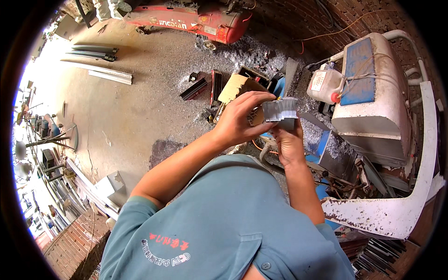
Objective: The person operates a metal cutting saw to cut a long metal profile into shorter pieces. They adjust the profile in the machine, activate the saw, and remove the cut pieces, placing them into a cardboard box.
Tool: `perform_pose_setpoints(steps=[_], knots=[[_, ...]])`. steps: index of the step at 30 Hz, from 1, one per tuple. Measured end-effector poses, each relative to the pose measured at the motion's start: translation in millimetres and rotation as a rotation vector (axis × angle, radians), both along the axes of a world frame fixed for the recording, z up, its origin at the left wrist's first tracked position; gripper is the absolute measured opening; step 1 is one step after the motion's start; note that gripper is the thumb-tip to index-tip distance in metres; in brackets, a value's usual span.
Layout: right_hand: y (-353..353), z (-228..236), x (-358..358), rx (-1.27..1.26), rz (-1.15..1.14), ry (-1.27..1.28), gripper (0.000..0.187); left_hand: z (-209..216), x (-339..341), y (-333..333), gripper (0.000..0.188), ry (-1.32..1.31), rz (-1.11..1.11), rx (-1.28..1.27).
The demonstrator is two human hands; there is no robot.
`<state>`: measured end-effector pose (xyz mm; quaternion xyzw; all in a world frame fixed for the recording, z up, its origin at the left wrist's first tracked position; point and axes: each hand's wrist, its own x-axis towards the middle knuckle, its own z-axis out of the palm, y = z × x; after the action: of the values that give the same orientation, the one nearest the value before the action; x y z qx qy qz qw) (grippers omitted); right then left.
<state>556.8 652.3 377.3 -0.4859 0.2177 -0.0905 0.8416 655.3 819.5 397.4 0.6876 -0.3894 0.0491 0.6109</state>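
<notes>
A stack of short silver metal pieces, which look like cut aluminium profile, is held up in front of my chest. My left hand grips it from the left, with the fingers along the upper edge and the thumb below. From underneath and the right, my right hand clasps the same stack, its fingers partly hidden behind the pieces. Just beyond my left hand, a cardboard box with its flaps up sits low down.
Metal shavings cover the floor around a red air compressor tank. To the right stand a white machine housing with a plastic jug and a curved white metal frame. Long profiles lie on the floor at left.
</notes>
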Motion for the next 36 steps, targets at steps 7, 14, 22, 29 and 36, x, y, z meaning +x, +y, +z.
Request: perform_pose_setpoints(steps=[7, 14, 22, 29, 36], knots=[[12, 17, 1, 0.033, 0.045, 0.024, 0.077, 2, 0, 9, 0.056, 0.010, -0.004, -0.020], [18, 21, 1, 0.017, 0.049, 0.010, 0.075, 0, 4, 12, 0.061, 0.034, -0.045, -0.052], [30, 13, 6, -0.017, 0.084, -0.041, 0.061, 10, -4, 9, 0.072, 0.019, 0.100, 0.001], [38, 20, 9, 0.022, 0.080, 0.007, 0.061, 5, -5, 11, 0.064, -0.037, 0.173, 0.056], [37, 18, 6, 0.038, 0.082, -0.031, 0.068, 6, -8, 6, 0.064, -0.086, 0.192, 0.028]])
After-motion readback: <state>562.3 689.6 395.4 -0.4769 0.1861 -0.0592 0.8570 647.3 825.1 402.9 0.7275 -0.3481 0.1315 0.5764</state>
